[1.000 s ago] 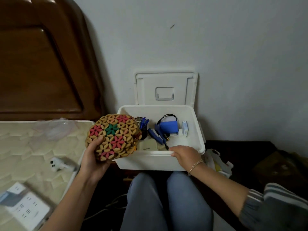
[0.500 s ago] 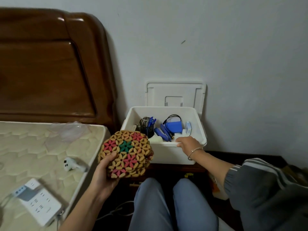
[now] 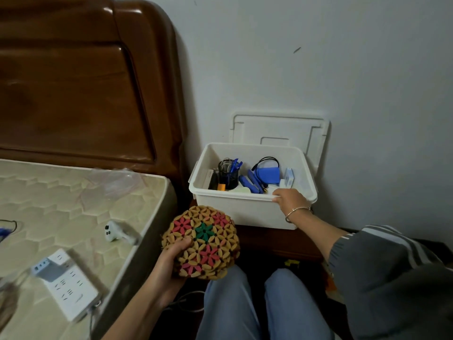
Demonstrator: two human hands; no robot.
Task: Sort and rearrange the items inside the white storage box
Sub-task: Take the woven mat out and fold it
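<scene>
View from the head camera, looking down over the person's knees (image 3: 247,305). The white storage box (image 3: 245,213) stood open on a dark wooden nightstand (image 3: 277,240), against the wall and just beside the wooden headboard (image 3: 73,82); its lid (image 3: 279,128) stood upright behind it, leaning on the wall.

The right hand (image 3: 290,200), a thin bracelet (image 3: 297,211) at its wrist, held the right part of the box's front rim, fingers curled over the edge into the box and thumb on the outer side. The left hand (image 3: 171,260) gripped a round beaded mat (image 3: 208,241) (tan beads in a flower pattern, with red flowers around a green centre), thumb across its upper face and the other fingers hidden beneath it. The mat was held outside the box, lower than its front left corner and above the left knee.

Inside the box, from left to right: a black mesh pen holder (image 3: 229,176) with blue pens standing in it, several long blue items (image 3: 252,184) too small to identify, a blue pouch (image 3: 268,174) with a black cord looped above it, and a small white and blue carton (image 3: 289,177).

On the bare mattress (image 3: 61,204) to the left lay a white power strip (image 3: 67,290), a white plug (image 3: 112,232) and a crumpled clear plastic bag (image 3: 115,182), all well apart from the box.
</scene>
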